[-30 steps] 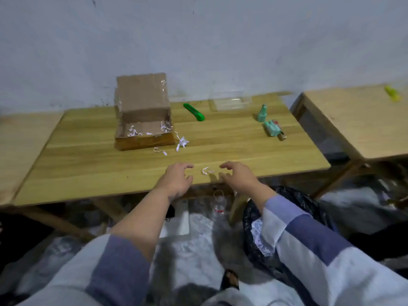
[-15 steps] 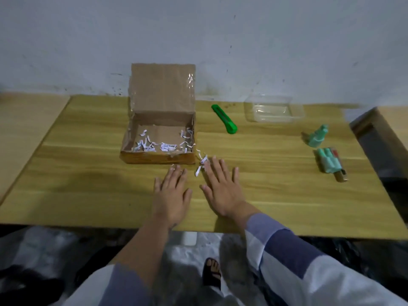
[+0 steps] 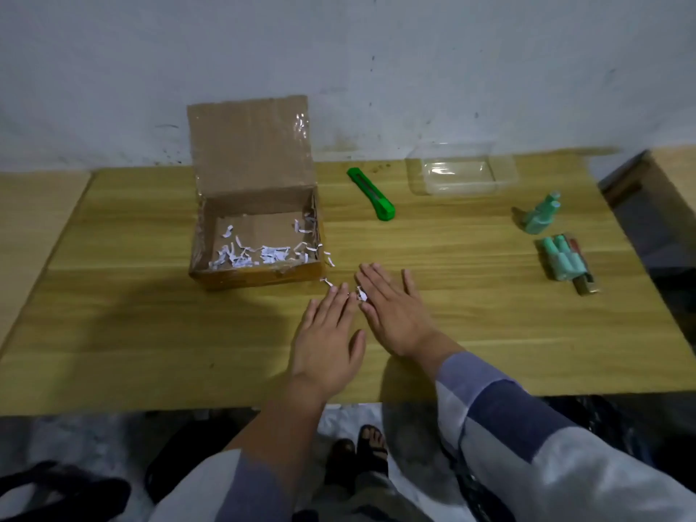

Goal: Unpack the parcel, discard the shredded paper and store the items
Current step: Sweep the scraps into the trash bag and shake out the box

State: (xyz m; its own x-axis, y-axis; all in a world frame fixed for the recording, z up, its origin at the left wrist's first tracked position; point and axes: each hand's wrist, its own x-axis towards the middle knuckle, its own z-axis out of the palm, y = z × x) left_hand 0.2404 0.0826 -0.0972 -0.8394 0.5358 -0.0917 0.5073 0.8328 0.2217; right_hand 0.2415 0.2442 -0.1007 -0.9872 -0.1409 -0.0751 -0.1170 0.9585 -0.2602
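An open cardboard parcel stands on the wooden table, lid flap raised, with white shredded paper strewn on its floor. A few paper shreds lie on the table between my fingertips, and more lie by the box's front right corner. My left hand and my right hand rest flat side by side, palms down, fingers apart, holding nothing. At the right lie a small teal bottle and a pack of teal tubes.
A green utility knife lies right of the box. A clear plastic container sits at the back by the wall. A second table adjoins on the right. Below the table edge are my sandalled feet and black bags.
My hands moved from the table's front edge up to the shreds by the box and flattened; since half a second ago they hardly shifted. The camera tilted down and came closer.
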